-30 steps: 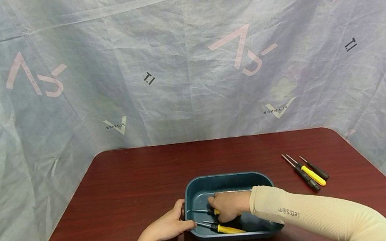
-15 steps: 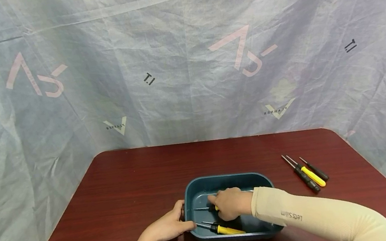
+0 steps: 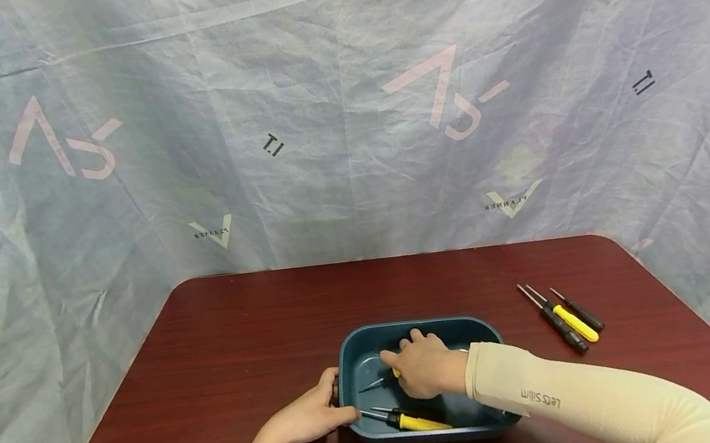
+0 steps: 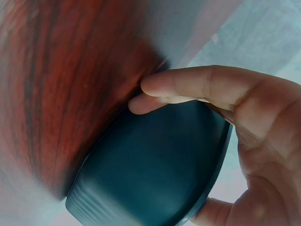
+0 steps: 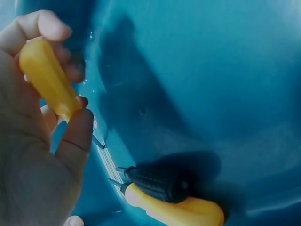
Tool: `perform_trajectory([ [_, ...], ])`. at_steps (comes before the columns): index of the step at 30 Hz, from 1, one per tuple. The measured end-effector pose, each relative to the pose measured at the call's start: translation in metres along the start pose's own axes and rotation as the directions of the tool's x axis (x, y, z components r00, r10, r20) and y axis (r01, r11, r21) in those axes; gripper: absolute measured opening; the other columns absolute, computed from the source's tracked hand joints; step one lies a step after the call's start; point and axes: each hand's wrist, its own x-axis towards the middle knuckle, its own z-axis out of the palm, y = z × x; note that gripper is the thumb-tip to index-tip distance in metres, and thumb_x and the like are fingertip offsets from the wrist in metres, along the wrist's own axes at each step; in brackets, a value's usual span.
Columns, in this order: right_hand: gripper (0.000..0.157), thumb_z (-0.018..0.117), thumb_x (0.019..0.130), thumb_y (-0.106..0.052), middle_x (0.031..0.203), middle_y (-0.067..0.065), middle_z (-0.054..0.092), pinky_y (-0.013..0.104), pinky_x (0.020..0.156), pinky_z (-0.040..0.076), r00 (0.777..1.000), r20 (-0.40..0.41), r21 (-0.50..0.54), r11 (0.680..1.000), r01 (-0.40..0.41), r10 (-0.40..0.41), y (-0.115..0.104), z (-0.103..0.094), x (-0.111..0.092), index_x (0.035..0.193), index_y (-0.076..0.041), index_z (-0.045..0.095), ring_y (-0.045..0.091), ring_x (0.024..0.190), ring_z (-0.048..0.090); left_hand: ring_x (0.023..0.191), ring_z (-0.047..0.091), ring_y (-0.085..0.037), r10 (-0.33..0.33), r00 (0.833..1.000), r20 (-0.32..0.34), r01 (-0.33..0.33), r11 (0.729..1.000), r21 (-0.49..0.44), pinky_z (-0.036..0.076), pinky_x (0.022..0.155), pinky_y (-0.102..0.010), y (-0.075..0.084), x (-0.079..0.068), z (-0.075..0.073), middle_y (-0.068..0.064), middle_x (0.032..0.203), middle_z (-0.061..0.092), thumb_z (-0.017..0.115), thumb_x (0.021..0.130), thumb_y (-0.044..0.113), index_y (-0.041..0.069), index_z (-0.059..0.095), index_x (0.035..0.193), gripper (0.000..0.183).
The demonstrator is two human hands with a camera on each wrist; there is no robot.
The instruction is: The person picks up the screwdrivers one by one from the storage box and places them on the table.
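Observation:
A dark blue plastic bin (image 3: 439, 320) stands near the table's front edge. My left hand (image 3: 305, 418) grips its left end, thumb at the rim and fingers against the outer wall (image 4: 146, 155). Inside the bin, my right hand (image 3: 424, 368) holds a screwdriver by its yellow handle (image 5: 49, 77), pinched between thumb and fingers; its shaft (image 3: 372, 384) points left. Along the bin's near wall lie a yellow-handled screwdriver (image 3: 424, 423) and a black-handled screwdriver (image 5: 157, 182), side by side. Part of the bin floor is hidden under my right hand and sleeve.
On the reddish-brown table (image 3: 259, 320), to the right of the bin, lie a yellow screwdriver (image 3: 575, 322) and two black ones, a larger one (image 3: 568, 333) and a thinner one (image 3: 582, 310). Grey printed sheeting (image 3: 348, 176) hangs behind and at both sides.
Inside the bin, my right hand has shifted slightly right and its fingers have spread toward the far wall. The held screwdriver's shaft has tilted, its tip moving right. My left hand stays put.

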Motion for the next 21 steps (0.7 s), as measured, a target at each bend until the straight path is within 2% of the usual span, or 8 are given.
perform_trajectory([
  [6, 0.029, 0.05, 0.091, -0.034, 0.096, 0.007, 0.056, 0.032, 0.057, 0.036, 0.997, -0.069, -0.025, 1.0, 0.014, -0.016, 0.0014, 0.0017, -0.0022, 0.118, -0.025, 0.044, 0.021, 0.075, 0.04, 0.078, 0.054, -0.017, 0.007, 1.0, -0.002, -0.007, 1.0, 0.011, 0.042, 0.061, -0.031, -0.0004, 0.0002, -0.0001, -0.013, 0.101, 0.057, 0.062, 0.077, 0.018, -0.005, 0.028, 0.127, 0.065],
  [12, 0.028, 0.051, 0.09, -0.036, 0.092, 0.005, 0.055, 0.032, 0.058, 0.036, 0.995, -0.099, -0.03, 1.0, 0.005, -0.008, 0.0016, 0.0038, -0.0013, 0.115, -0.023, 0.047, 0.022, 0.079, 0.041, 0.078, 0.053, -0.018, 0.004, 1.0, -0.003, -0.004, 1.0, 0.012, 0.041, 0.06, -0.031, -0.0009, -0.0001, -0.0002, -0.013, 0.102, 0.056, 0.061, 0.078, 0.017, -0.005, 0.028, 0.128, 0.064],
  [21, 0.026, 0.051, 0.09, -0.035, 0.093, 0.007, 0.054, 0.033, 0.06, 0.038, 0.986, -0.164, -0.026, 1.0, 0.015, -0.019, 0.005, 0.0033, -0.0015, 0.112, -0.021, 0.049, 0.023, 0.081, 0.042, 0.079, 0.054, -0.017, 0.004, 1.0, 0.003, -0.004, 1.0, 0.012, 0.042, 0.062, -0.031, -0.0009, 0.0002, -0.0004, -0.013, 0.103, 0.056, 0.061, 0.079, 0.017, -0.005, 0.027, 0.129, 0.064],
])
